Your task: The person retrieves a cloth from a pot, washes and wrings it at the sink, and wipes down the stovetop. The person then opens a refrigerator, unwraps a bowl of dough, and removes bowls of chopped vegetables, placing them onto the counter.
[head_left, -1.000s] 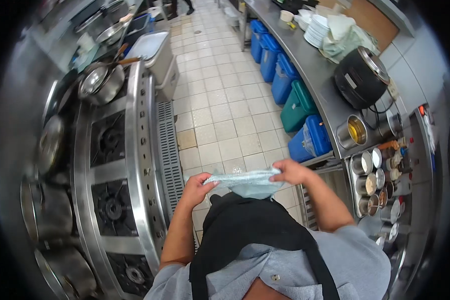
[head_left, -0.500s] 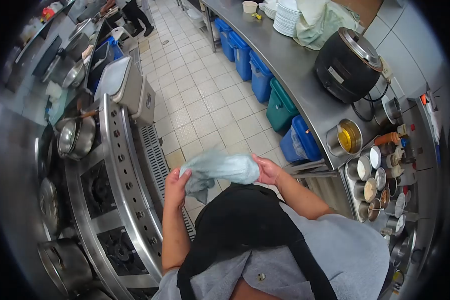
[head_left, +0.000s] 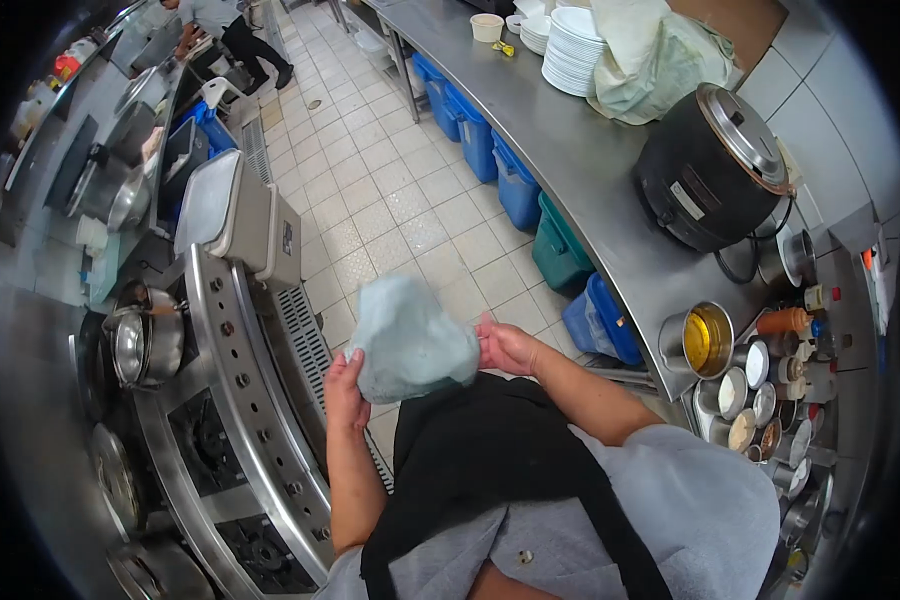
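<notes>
A pale blue-green cloth hangs in front of my black apron, held up between both hands over the tiled floor. My left hand is closed on its left edge, thumb toward the cloth. On the other side, my right hand pinches the right edge, its fingertips partly hidden by the fabric. The cloth is billowed and slightly blurred, its lower edge close to the apron.
To the left runs a stove with burners and pots. Along the right, a steel counter carries a black soup warmer, stacked plates and a pot of yellow liquid. Blue bins stand beneath it. A person works far left.
The cloth has gone from a bunched, stretched strip to a wider, billowed shape. My hands have come slightly closer together. More of the far person is in view.
</notes>
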Available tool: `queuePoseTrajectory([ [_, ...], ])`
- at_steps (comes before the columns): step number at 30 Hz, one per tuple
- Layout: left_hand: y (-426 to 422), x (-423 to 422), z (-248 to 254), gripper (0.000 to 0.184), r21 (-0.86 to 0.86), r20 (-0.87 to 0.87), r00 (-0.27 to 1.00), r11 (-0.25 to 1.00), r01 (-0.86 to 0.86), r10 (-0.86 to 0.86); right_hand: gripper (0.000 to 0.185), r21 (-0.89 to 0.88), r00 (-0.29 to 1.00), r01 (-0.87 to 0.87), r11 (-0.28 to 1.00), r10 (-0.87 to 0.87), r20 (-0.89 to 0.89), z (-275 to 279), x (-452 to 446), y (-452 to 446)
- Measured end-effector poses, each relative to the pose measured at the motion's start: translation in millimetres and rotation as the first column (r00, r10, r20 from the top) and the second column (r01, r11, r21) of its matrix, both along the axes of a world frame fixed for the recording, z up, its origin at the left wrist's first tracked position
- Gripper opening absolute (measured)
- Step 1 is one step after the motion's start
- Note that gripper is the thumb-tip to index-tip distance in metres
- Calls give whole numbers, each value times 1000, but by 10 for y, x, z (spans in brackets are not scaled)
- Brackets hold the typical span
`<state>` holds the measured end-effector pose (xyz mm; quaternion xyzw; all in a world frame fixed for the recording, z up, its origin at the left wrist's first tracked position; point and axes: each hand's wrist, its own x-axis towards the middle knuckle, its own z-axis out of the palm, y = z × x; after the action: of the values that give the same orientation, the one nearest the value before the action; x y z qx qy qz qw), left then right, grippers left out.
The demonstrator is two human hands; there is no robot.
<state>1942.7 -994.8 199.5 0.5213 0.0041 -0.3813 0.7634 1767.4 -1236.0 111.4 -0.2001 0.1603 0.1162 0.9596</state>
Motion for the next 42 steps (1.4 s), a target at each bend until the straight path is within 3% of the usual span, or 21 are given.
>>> queuePoseTrajectory([
  [2,-54,131,-180,24,43,-16,1000,999,4,-3,44,-515,996,-52,856,10,-84,56,44,-214],
  [4,-98,399,-512,19,89,-37,998,995,47,-44,38,-540,979,20,842,-127,-162,312,129,-532],
  [6,-383,572,-406,15,67,-77,996,996,58,-53,46,-552,933,353,756,-330,145,548,244,-766],
  [7,-537,680,-379,15,45,-65,994,995,90,-87,46,-557,928,363,747,-343,144,598,322,-809],
  [10,-999,1070,-298,19,3,-39,981,982,191,-191,51,-742,905,329,584,-420,71,673,503,-915],
  [12,-1329,1339,-158,22,102,80,898,900,424,-432,53,-950,935,-109,291,-295,-197,457,473,-1065],
  [13,-1470,1495,-168,24,184,202,826,849,496,-526,46,-963,933,-53,264,-331,-142,347,485,-1127],
  [14,-1613,1624,-157,24,182,187,820,840,511,-540,46,-961,926,-62,271,-345,-157,260,418,-1171],
  [18,-2379,2013,260,23,168,298,688,746,644,-661,35,-896,749,262,358,-661,-45,1209,479,-1256],
  [19,-2638,2138,353,24,217,369,610,704,677,-701,28,-909,700,328,256,-713,52,1281,475,-1376],
  [22,-3465,2210,915,26,308,544,396,615,726,-740,20,-961,591,204,-187,-759,273,1694,438,-1886],
  [24,-4017,2187,1162,27,23,580,481,603,797,-658,17,-882,455,278,-381,-756,470,1985,412,-2231],
  [26,-4351,2124,1597,27,-116,605,520,580,807,-603,14,-724,309,510,-465,-686,659,2395,374,-2380],
  [28,-4469,2073,1952,28,-182,636,515,537,823,-574,15,-625,211,515,-587,-620,756,2631,257,-2453],
  [29,-4529,2054,2026,29,-243,661,516,496,834,-544,15,-623,197,514,-590,-625,755,2665,219,-2463],
  [32,-4661,2020,1814,30,-171,693,482,527,833,-537,12,-662,241,492,-565,-642,727,2549,104,-2446],
  [35,-4728,2001,1095,25,85,601,424,581,809,-678,11,-874,331,318,-368,-821,466,1886,54,-2458],
  [36,-4772,2077,680,22,264,542,386,588,765,-746,10,-927,339,231,-297,-868,363,1542,36,-2463],
  [39,-4761,2018,-217,19,340,330,456,555,759,-827,7,-981,359,117,-157,-914,189,790,23,-2353],
  [41,-4890,2036,-350,19,355,295,398,487,798,-869,7,-953,275,229,196,-952,-130,624,52,-2289],
  [42,-4953,2053,-384,18,357,259,364,439,824,-895,7,-950,247,238,203,-958,-143,618,71,-2319],
])
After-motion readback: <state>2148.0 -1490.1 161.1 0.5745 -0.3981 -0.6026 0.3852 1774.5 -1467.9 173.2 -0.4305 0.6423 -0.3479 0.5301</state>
